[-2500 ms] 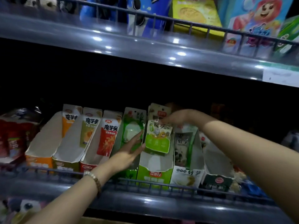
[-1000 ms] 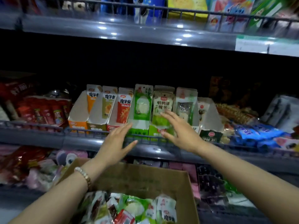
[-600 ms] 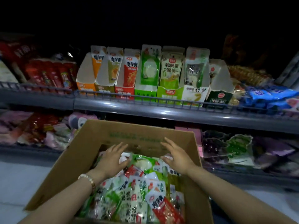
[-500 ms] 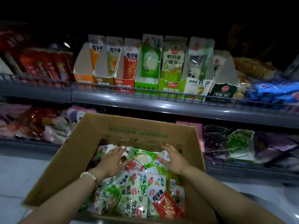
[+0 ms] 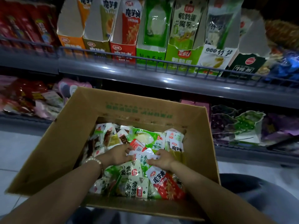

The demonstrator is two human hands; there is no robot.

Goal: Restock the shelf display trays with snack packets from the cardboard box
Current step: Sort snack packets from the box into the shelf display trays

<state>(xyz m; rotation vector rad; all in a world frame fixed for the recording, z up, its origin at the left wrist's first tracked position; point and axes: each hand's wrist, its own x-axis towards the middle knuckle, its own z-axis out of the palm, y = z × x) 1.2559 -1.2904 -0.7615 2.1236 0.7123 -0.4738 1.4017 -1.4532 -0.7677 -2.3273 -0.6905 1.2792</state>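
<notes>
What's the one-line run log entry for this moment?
stage: picking | left hand: grips white-green packet | right hand: grips same packet | cardboard box: packets inside | display trays: partly filled

Display trays (image 5: 150, 54) ahead of you: 7
Cardboard box (image 5: 137, 109) below you: 1
Your hands in it: 2, the left hand (image 5: 119, 153) and the right hand (image 5: 161, 159)
Bracelet (image 5: 95, 160) on your left wrist: 1
Shelves (image 5: 161, 80) in view: 2
Snack packets (image 5: 134, 186): a heap, too jumbled to count

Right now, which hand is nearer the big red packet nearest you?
Right. The right hand lies just beyond the big red packet; the left hand is farther, to its left.
</notes>
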